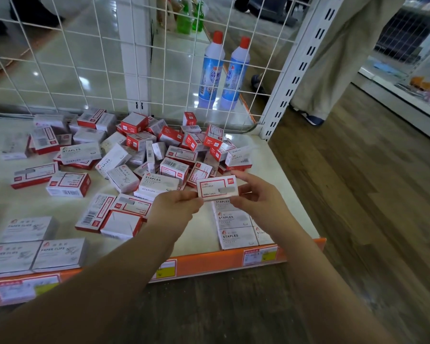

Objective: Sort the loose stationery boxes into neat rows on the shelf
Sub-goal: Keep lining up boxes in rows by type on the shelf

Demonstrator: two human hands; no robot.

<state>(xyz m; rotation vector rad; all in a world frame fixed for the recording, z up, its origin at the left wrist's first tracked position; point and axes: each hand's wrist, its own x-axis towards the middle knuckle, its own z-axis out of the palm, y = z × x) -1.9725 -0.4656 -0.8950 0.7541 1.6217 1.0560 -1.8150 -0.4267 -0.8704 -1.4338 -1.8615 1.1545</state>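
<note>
- The left hand point(178, 204) pinches the lower left edge of a small red-and-white box point(217, 187); the right hand point(255, 194) pinches its right end, so the box spans between the fingertips, held above the shelf point(204, 234).
- Just below it, STAPLES boxes point(236, 227) lie in a neat column at the front right.
- Behind, the loose pile point(159, 150) sprawls.
- PAPER CLIPS boxes point(35, 249) sit front left.

Jumbled heap of small red-and-white cardboard boxes point(144, 155) mid-shelf, flat grey paper-clip cartons point(35, 247) front left, white staples boxes point(235, 227) rowed front right, two blue plastic bottles point(221, 70) behind white wire grid point(80, 58).
</note>
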